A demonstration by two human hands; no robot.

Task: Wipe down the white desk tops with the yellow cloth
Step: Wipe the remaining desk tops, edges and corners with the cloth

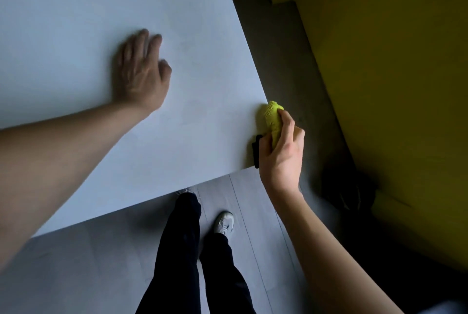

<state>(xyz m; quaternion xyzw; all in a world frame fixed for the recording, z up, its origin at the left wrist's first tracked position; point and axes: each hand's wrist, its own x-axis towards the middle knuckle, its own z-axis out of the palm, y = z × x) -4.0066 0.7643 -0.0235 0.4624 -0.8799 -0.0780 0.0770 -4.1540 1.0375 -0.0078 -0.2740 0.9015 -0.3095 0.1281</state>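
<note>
The white desk top (101,22) fills the upper left of the head view, its near right corner close to my legs. My left hand (140,71) lies flat on the desk's middle with fingers straight. My right hand (282,154) grips the bunched yellow cloth (272,117) against the desk's right edge near the front corner. A small black part (257,151) shows at that edge beside my thumb.
Yellow wall panels (392,72) stand close on the right, with a narrow strip of grey floor (286,60) between them and the desk. A dark object (347,192) sits on the floor by the wall. My legs and shoes (224,222) are below the desk's front edge.
</note>
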